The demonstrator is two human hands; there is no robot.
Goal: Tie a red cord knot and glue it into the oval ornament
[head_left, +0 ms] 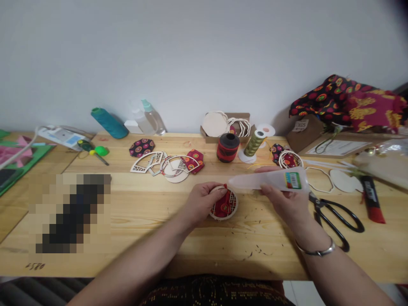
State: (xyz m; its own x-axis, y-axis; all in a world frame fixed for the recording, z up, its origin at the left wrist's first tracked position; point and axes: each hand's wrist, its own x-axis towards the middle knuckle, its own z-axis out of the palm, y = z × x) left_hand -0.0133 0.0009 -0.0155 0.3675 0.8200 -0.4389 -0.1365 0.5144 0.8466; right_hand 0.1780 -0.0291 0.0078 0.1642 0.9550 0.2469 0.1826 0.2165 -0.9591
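My left hand (204, 199) grips the upper left rim of a round wooden lattice ornament (225, 206) backed with red patterned fabric. The ornament is close above the wooden table (153, 238), whether touching it I cannot tell. In my right hand (283, 199) is a translucent glue bottle (274, 180) with a bright label. It lies nearly level, its narrow tip pointing left at the ornament's top edge, where a bit of red shows. Whether the tip touches the ornament is hard to see. Black-handled scissors (328, 216) lie right beside my right wrist, which partly hides their blades.
Wooden frame pieces (168, 165) and fabric-covered shapes lie behind my left hand. A red and black thread spool (228, 148) and a green spool (254, 143) stand at the back. A red and black tube (372, 199) and a fabric-topped box (306, 136) are right.
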